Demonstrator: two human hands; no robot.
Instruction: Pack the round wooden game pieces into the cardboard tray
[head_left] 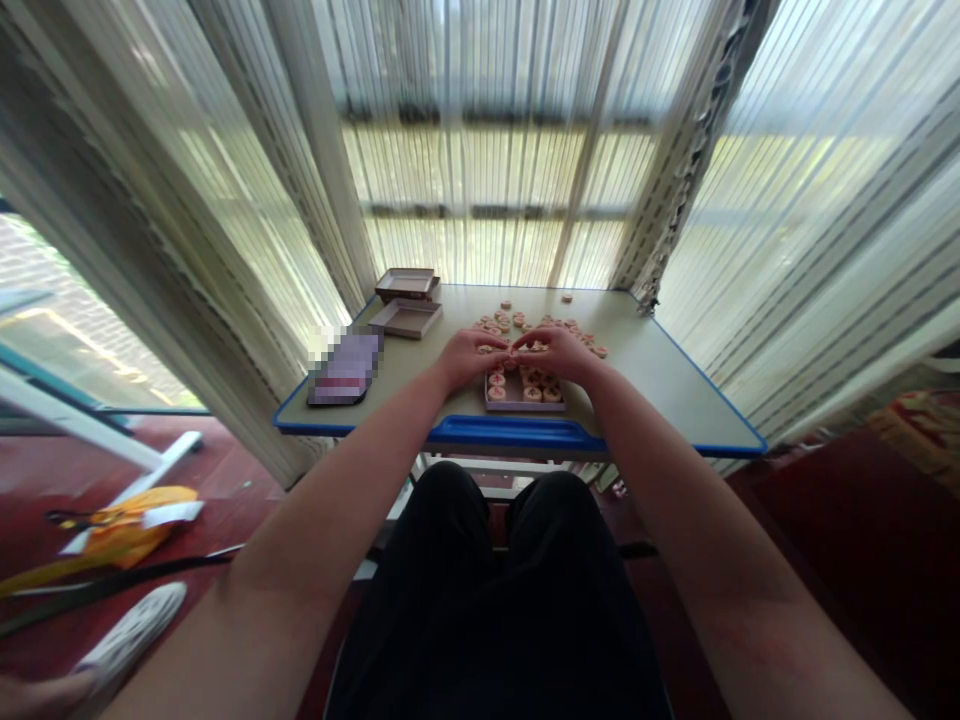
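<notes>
A shallow tray (pixel 525 404) near the table's front edge holds several round wooden game pieces with red marks. More loose pieces (pixel 517 322) lie scattered on the table behind it. My left hand (pixel 469 355) and my right hand (pixel 556 352) meet fingertip to fingertip just above the tray's far side. Both hands have curled, pinched fingers, and each seems to pinch a small piece. What sits between the fingertips is too small to make out.
Two open box halves (pixel 407 300) stand at the table's (pixel 675 380) far left. A dark flat object (pixel 345 372) lies at the left edge. Curtains close in behind and on both sides. My legs sit under the table; a yellow thing (pixel 127 530) lies on the floor at left.
</notes>
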